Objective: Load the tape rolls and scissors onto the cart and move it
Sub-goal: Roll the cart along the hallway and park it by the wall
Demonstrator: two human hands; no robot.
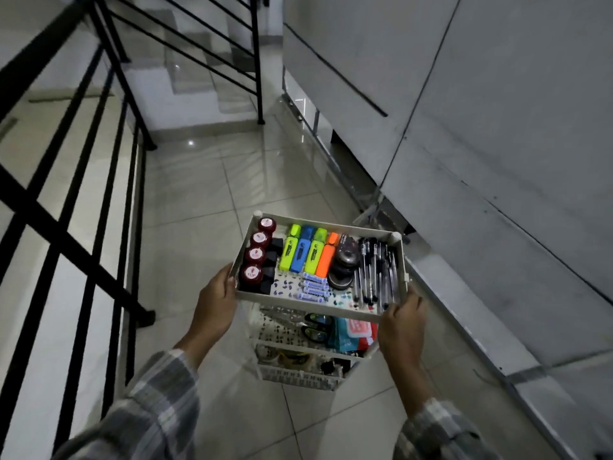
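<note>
On the tiled floor (185, 207) between the black railing (83, 167) and the grey wall (497, 161) stands the cart (308, 298), and I have it by the near corners of its top tray. My left hand (215, 302) curls around the tray's near left corner, fingers over the rim; my right hand (403, 322) clasps the near right corner the same way. Inside that tray, along its left wall, sit four red-capped jars (257, 252), then four highlighters (306, 249) in yellow, blue, green and orange, a dark round stack (343, 263) I cannot identify, and a row of pens (374, 270) against the right wall. Small blue-and-white tubes (313, 287) lie at the tray's near edge. Below the tray, the middle shelf holds the scissors (313, 328) with black handles, beside red and teal packets (353, 333). On the lowest shelf I can see tape rolls (293, 358), yellowish and clear, though dimly. Plaid sleeves (156, 403) cover both my forearms.
</note>
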